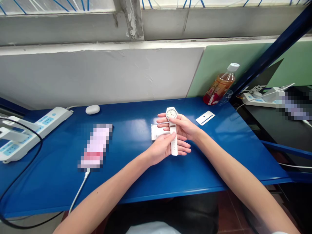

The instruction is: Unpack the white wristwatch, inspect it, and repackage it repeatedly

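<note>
A white wristwatch (172,113) with a round dial is held up over the blue desk, its strap stretched out toward me. My right hand (184,126) grips it by the dial end, with the thumb on the strap just below the face. Lower down, my left hand (162,148) has its thumb pressed on the holed end of the strap, and its fingers pass underneath. Behind the hands lies a small white box-like item (156,130), partly covered by them; I cannot make out what it is.
On the blue desk (131,156), a phone (96,146) with a white cable lies left. Farther left are a power strip (36,133) and a white earbud case (93,109). A white card (205,118) and a drink bottle (219,85) are at right, near a blue post (270,48).
</note>
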{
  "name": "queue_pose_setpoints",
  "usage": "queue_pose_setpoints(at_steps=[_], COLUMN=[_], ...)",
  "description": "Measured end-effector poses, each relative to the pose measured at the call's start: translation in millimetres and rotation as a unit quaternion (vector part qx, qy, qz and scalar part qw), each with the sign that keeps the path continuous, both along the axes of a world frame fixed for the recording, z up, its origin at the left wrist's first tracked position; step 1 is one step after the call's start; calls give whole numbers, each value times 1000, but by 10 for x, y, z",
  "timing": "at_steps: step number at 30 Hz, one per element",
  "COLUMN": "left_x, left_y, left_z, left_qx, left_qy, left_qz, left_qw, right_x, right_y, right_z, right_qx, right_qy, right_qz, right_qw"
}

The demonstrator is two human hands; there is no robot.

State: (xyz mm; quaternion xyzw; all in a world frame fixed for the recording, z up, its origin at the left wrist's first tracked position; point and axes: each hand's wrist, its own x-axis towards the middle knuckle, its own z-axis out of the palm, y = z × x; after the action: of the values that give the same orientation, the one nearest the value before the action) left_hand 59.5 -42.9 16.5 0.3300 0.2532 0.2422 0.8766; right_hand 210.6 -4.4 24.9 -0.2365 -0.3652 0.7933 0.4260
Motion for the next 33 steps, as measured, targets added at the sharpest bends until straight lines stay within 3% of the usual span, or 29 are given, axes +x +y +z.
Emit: queue_pose_setpoints(at_steps=[11, 22, 33], left_x=[15, -6, -34], left_y=[-33, -54, -49], left_z=[-3, 69, 109], left_qx=[-14, -7, -22], left_qy=[-7, 8, 7], left_qz=[29, 6, 10], left_qw=[999, 1000, 1000], right_x=[-4, 8, 29], right_y=[6, 0, 4], right_z=[34, 100, 73], right_qx=[5, -38, -13], right_qy=[17, -17, -11], right_qz=[-38, -26, 2], right_qw=[999, 999, 1000])
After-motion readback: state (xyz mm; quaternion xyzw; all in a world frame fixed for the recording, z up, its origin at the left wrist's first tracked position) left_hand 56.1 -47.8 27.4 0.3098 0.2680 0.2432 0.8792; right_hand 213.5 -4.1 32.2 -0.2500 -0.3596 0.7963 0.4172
